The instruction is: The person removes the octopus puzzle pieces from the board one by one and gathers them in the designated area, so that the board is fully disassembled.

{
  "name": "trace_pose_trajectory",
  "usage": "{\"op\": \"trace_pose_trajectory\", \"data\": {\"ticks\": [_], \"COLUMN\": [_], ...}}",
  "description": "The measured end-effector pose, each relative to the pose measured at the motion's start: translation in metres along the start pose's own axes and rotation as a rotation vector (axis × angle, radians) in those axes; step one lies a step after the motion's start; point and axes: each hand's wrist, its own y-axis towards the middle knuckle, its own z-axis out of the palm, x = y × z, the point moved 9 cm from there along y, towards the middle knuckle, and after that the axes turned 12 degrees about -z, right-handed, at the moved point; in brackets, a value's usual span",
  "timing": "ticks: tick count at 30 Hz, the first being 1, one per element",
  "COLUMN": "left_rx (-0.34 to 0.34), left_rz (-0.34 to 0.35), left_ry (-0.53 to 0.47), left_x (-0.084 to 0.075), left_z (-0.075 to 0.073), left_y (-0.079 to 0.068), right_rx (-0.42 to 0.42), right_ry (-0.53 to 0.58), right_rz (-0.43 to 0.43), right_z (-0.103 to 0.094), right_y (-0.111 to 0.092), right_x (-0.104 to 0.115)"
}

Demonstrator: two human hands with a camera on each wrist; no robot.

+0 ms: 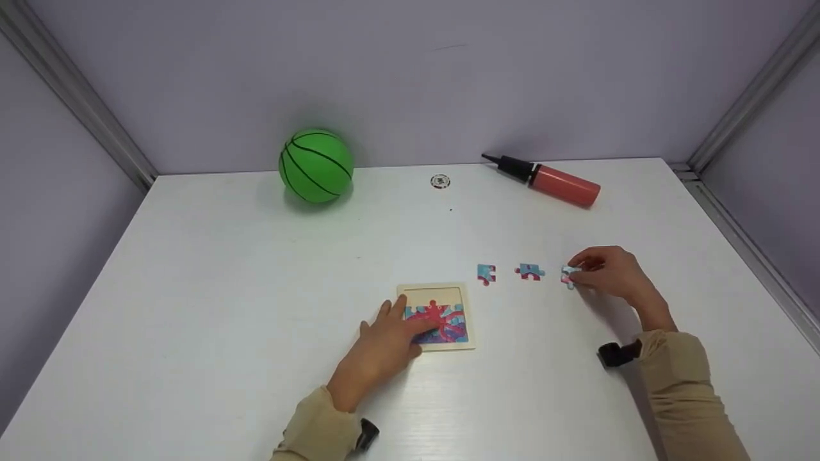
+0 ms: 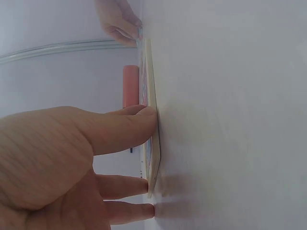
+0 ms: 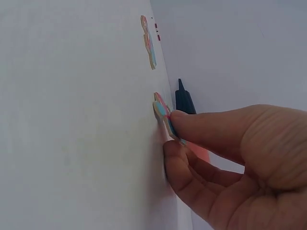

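Tan sleeves (image 1: 682, 384), both cut off by the head view's lower edge, lie nearest the camera, a small black object (image 1: 615, 355) showing beside each wrist. The left hand (image 1: 381, 346) rests at the left side of a wooden puzzle tray (image 1: 470, 320), its fingers fairly straight: the index finger lies across the pink-and-blue picture and hides part of it, while the thumb touches the near edge. From the left wrist that tray shows almost edge-on, so its picture is hard to read.

To the right of the tray, the right hand (image 1: 612, 272) pinches a puzzle piece (image 1: 566, 275) between thumb and fingers. They cover its right side, so its long axis cannot be told; one knob points toward the person. Whether it touches the table is unclear.

Between tray and right hand lie a middle piece (image 1: 529, 269), long axis running left to right with a knob at each end, and a left piece (image 1: 484, 273), longer toward the person, its knob pointing that way. The tray is nearly square, its unfilled strip facing the far wall.
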Motion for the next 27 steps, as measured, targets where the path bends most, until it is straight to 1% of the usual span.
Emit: {"op": "trace_pose_trajectory", "data": {"ticks": [4, 10, 17, 24, 27], "left_rx": [-0.005, -0.007, -0.017, -0.042, -0.041], "left_rz": [0.004, -0.008, -0.02, -0.003, -0.001], "left_ry": [0.002, -0.029, -0.049, -0.05, -0.049], "left_x": [-0.0004, -0.0013, -0.0014, -0.0028, -0.0023], "left_z": [0.0002, 0.0, 0.0003, -0.0017, -0.0021], "left_y": [-0.0003, 0.0007, 0.0008, -0.0005, -0.0014], "right_rx": [0.012, 0.009, 0.012, 0.02, 0.015], "right_ry": [-0.013, -0.037, -0.025, -0.016, -0.02], "right_rz": [0.003, -0.003, 0.015, 0.039, 0.039], "right_z": [-0.0001, -0.0004, 0.0028, 0.0029, -0.0001], "right_y": [-0.0002, -0.0003, -0.0011, -0.0018, -0.001], "right_x": [0.0006, 0.0013, -0.0005, -0.0031, -0.0025]}}
